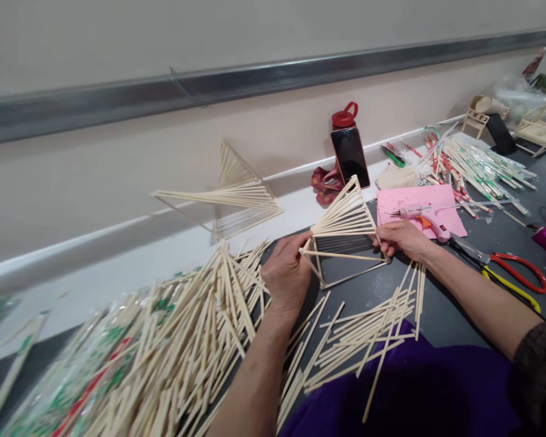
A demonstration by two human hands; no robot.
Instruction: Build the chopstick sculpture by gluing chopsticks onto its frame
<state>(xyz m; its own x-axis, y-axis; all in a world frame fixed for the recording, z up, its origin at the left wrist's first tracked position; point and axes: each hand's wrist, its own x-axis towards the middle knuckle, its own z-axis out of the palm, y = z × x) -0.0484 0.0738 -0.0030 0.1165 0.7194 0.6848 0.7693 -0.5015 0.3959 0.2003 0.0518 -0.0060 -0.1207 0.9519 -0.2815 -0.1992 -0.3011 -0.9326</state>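
Between my hands is a frame of thin wooden sticks, with a fan of sticks along its upper side and an open lower part. My left hand grips its left corner, the fingers closed around the sticks. At its right corner my right hand pinches the frame; some of those fingers are hidden behind it. Just beyond my right hand a pink hot glue gun rests on a pink sheet. Short loose sticks are scattered below the frame, partly on purple cloth.
A big heap of sticks fills the left side. Another stick frame leans at the wall. A phone stands against a red-capped bottle. Pliers lie right, with wrapped chopsticks behind.
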